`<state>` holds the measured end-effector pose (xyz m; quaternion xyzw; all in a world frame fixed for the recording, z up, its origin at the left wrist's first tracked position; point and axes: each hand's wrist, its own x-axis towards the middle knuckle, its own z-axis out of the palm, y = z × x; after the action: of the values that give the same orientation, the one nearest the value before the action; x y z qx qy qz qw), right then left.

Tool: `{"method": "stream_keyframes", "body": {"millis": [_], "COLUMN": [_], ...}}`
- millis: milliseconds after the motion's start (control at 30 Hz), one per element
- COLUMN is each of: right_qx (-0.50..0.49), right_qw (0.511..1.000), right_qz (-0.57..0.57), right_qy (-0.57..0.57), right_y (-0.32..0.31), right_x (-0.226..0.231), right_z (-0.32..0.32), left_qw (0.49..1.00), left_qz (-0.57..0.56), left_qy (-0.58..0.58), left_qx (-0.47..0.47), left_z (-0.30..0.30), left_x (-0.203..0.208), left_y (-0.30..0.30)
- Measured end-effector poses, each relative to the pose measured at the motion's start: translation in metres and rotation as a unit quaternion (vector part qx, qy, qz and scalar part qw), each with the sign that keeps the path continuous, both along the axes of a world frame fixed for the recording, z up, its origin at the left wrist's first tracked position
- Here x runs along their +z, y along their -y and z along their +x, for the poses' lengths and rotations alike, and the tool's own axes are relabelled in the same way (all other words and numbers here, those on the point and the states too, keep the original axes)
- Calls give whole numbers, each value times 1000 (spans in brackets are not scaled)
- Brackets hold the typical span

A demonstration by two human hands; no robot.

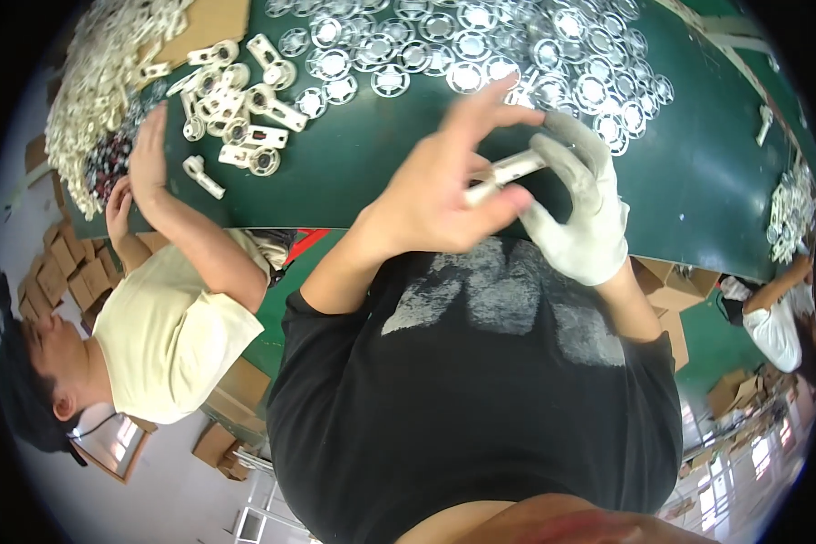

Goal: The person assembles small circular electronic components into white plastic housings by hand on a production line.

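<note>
Green table [335, 186]; blurred left hand [437, 195] partly hides white part [519, 167].

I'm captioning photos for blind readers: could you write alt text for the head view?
A person's bare left hand and gloved right hand, with a white part between them, over a green table. Silver discs and cream parts lie on it; a co-worker is at left.

Green table [335, 181] — silver discs [465, 76], white parts [229, 112]
</note>
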<state>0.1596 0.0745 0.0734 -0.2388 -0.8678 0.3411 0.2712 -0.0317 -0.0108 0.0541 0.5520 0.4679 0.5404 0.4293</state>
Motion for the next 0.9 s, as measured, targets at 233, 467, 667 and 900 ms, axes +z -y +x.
{"method": "stream_keyframes", "body": {"millis": [233,467,667,900], "right_qx": [36,-21,-239,-280], "right_qw": [982,943,889,878], "right_qz": [-32,-189,-270,-251], "right_qy": [184,272,283,296], "right_y": [-14,-10,-10,-11], "right_x": [10,-1,-4,-4], "right_z": [30,71,88,86], "left_qw": [981,966,880,896], "left_qz": [73,66,-37,-14], "left_qy": [-140,-246,-473,-444], "left_qx": [-108,43,-34,16], "left_z": [31,38,71,61], "left_x": [-15,-33,-33,-43], "left_y": [-21,-35,-39,-24]}}
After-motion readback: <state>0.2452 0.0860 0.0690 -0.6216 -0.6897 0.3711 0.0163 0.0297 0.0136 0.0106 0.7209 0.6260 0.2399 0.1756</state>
